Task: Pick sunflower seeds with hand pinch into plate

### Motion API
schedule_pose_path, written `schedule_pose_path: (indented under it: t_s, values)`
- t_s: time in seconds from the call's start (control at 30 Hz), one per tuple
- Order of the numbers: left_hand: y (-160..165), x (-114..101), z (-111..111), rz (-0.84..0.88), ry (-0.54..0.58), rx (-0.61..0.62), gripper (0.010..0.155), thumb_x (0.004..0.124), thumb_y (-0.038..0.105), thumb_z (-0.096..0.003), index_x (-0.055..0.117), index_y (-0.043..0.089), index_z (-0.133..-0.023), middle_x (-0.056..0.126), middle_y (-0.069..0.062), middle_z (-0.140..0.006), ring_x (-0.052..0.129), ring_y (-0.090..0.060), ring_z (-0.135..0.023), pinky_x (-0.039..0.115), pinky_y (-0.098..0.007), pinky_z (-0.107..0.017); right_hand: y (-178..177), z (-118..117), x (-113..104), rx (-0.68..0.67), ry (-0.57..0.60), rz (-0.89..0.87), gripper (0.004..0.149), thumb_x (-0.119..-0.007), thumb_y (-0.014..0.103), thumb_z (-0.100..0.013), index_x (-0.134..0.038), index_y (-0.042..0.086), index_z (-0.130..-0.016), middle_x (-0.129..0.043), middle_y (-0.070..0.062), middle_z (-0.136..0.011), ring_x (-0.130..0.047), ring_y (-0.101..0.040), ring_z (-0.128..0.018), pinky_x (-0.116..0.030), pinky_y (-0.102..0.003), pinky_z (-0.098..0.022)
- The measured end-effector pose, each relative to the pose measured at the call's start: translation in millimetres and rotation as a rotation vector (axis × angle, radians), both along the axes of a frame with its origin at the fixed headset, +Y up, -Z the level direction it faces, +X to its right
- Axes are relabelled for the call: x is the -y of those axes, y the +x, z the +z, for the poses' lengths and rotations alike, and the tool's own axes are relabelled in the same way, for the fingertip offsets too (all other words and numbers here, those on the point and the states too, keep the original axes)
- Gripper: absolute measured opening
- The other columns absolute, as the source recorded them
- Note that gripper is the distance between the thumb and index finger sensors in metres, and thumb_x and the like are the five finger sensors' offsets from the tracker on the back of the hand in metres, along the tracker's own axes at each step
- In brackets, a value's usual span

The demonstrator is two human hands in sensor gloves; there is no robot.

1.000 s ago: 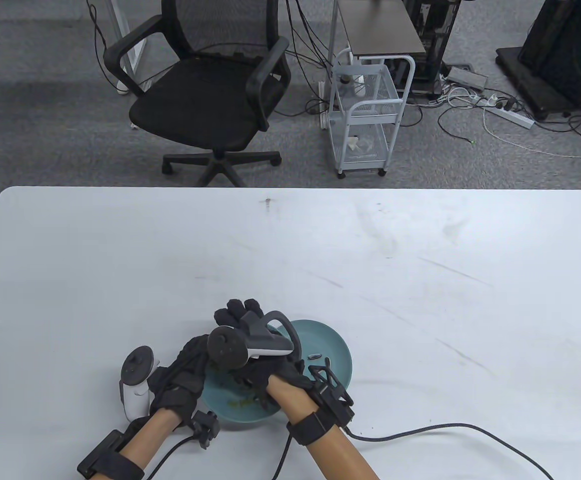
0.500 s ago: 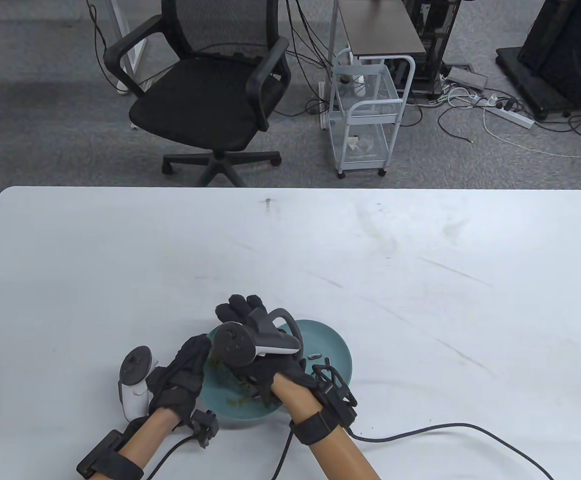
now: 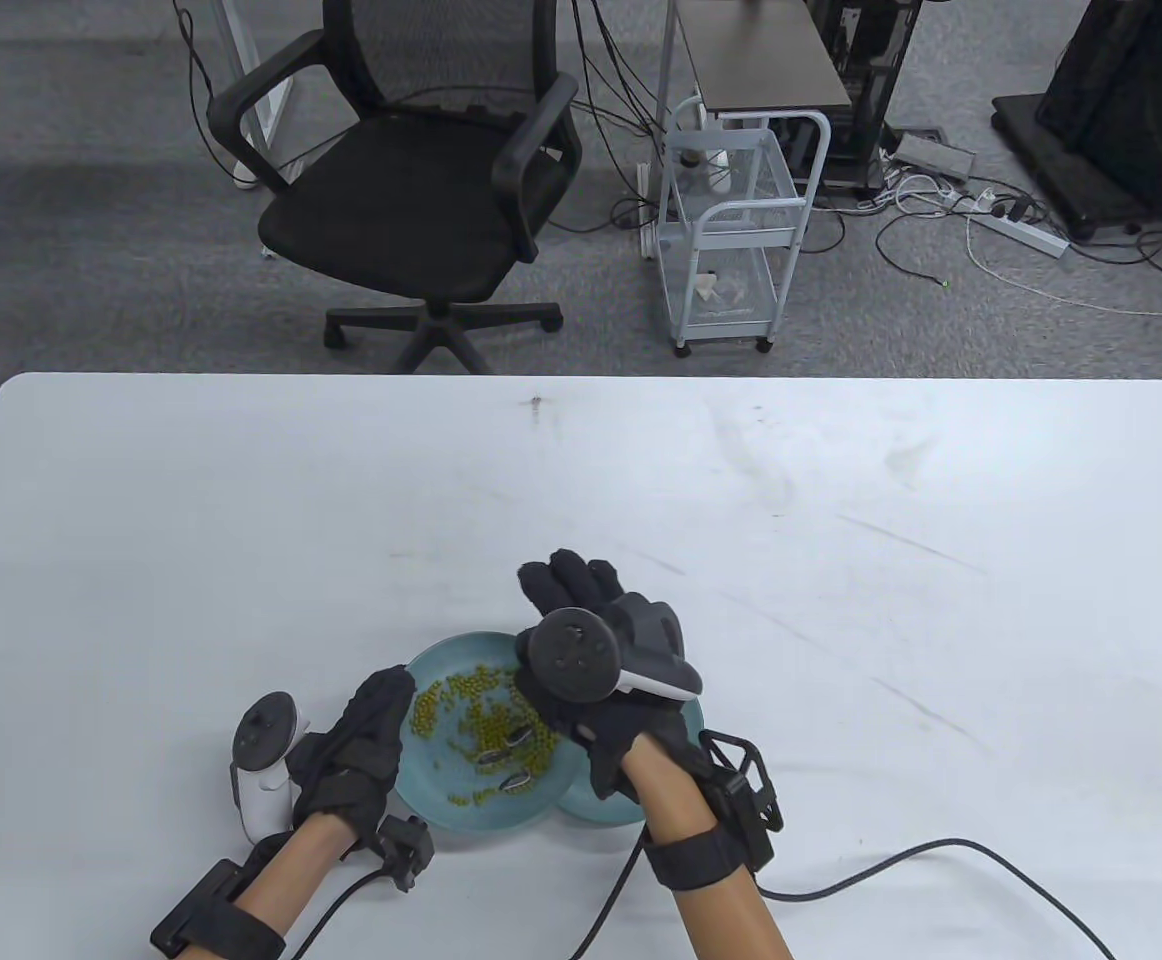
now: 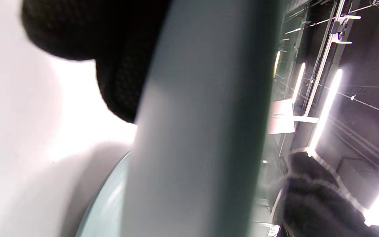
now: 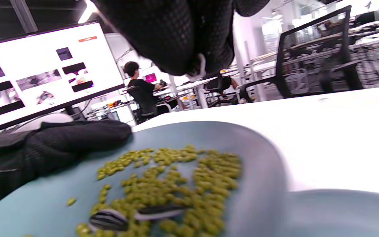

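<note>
— So, starting at the left: what is the left hand [image 3: 351,760] doing?

— It is resting at the left rim of the near plate [image 3: 421,795], fingers [image 3: 388,705] curled over the edge and seemingly steadying it. The left wrist view is only showing a blurred rim with a gloved finger behind, so how firm the grip is I cannot tell.

— And in that plate?

— Small green beans [image 3: 476,715] are lying scattered over it, with striped sunflower seeds [image 3: 501,770] mixed among them; two or three are showing near the plate's right side. The right wrist view is showing one seed [image 5: 109,220] lying flat on the beans.

— The right hand [image 3: 601,690]?

— It is hovering over the plate's right edge, fingers [image 3: 566,585] stretched forward and loose, pinching nothing that I can see.

— And further right?

— A second plate [image 3: 606,810] is peeking out beneath the right wrist, touching or overlapping the first.

— How should the pinch go?

— I would be lowering thumb and forefinger onto one seed's long edges, closing lightly so no beans come along, then lifting straight up and carrying it to the second plate.
</note>
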State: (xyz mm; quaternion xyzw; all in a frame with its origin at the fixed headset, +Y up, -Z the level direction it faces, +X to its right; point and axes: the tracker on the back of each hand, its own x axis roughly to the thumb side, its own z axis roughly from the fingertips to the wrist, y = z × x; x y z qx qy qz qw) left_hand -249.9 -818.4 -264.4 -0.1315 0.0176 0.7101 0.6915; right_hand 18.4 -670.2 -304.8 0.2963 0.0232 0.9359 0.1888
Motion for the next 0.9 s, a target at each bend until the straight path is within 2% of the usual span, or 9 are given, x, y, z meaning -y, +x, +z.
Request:
schedule_pose_path:
  t_s: [0.13,0.3,0.47,0.63,0.9]
  values:
    - [0,0,0,0.0,-0.002,0.0,0.049,0.056,0.045,-0.0657,0.05,0.012,-0.102,0.086,-0.018,-0.075,0.104,-0.028,-0.037,0.084,-0.041,-0.029,36,4,16,0.098,-0.02,0.014,0.035,-0.091,0.019,-0.05,-0.088,-0.006,-0.074,-0.039,-0.036,-0.11,-0.023,-0.064,-0.097,-0.019,-0.077,-0.064]
    - [-2,0,-1,0.002,0.001,-0.01,0.049,0.056,0.045,-0.0658,0.05,0.012,-0.102,0.086,-0.018,-0.075,0.104,-0.028,-0.037,0.085,-0.041,-0.029,75,0,55,0.226,-0.056,0.001,0.035,-0.091,0.019,-0.049,-0.088,-0.005,-0.074,-0.039,-0.037,-0.109,-0.023,-0.065,-0.096,-0.019,-0.077,-0.063]
    - [-4,1,0,0.018,0.0,-0.027,0.049,0.056,0.045,-0.0656,0.05,0.012,-0.102,0.086,-0.018,-0.075,0.104,-0.028,-0.037,0.084,-0.042,-0.029,82,-12,82,0.282,-0.063,-0.044,0.034,-0.091,0.019,-0.049,-0.088,-0.005,-0.074,-0.039,-0.038,-0.108,-0.025,-0.065,-0.095,-0.02,-0.077,-0.062]
    - [-5,1,-1,0.026,-0.005,-0.026,0.05,0.056,0.045,-0.0657,0.05,0.012,-0.102,0.086,-0.018,-0.075,0.103,-0.028,-0.038,0.084,-0.042,-0.029,78,-15,94,0.297,-0.102,0.027,0.034,-0.09,0.019,-0.049,-0.088,-0.005,-0.074,-0.039,-0.038,-0.108,-0.025,-0.065,-0.095,-0.02,-0.077,-0.062]
    - [-3,2,-1,0.027,-0.001,-0.005,0.05,0.056,0.046,-0.0657,0.05,0.012,-0.102,0.086,-0.018,-0.076,0.103,-0.028,-0.038,0.084,-0.041,-0.03,76,-15,95,0.321,-0.097,0.041,0.034,-0.09,0.019,-0.049,-0.088,-0.005,-0.074,-0.04,-0.038,-0.108,-0.026,-0.065,-0.095,-0.022,-0.077,-0.063]
